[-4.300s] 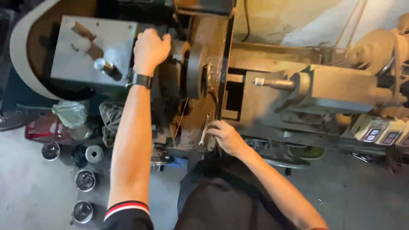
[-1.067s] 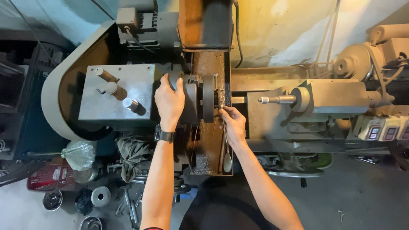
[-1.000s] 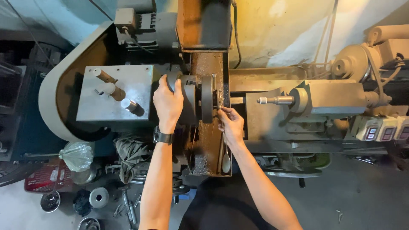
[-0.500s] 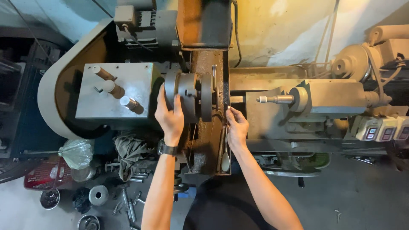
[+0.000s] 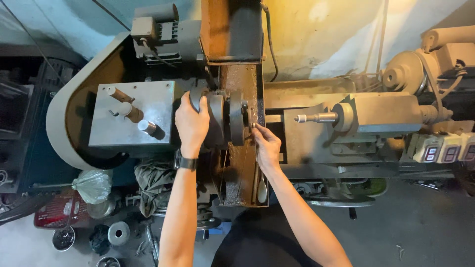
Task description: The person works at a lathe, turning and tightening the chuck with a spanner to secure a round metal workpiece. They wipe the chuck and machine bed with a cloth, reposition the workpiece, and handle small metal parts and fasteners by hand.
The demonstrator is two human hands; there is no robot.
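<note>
Gripping the rim of the lathe's round chuck from its 9 o'clock side, the left hand is closed around the dark disc just behind it, fingers curled over the top and a black wristband showing below. At 9 o'clock of that hand sits the grey headstock cover with three stubby levers standing up from it; lower, at 7 o'clock, a clear plastic bag and some round metal parts lie on the floor. Moving rightward, the right hand reaches up to the chuck's face at its 3 o'clock side, fingertips pinched on a small metal piece that sits right at the centre of the chuck; the grip there looks closed on it, though how firmly I cannot tell. Under both hands runs the rusty brown bed. Farther right, at 3 o'clock and well apart from the chuck, the tailstock points its spindle tip back toward the hands. By my reading, the step in hand is seating the small piece in the chuck while the left hand steadies or turns the chuck body. A next move would call for holding the piece straight and centred while the chuck is tightened around it.
</note>
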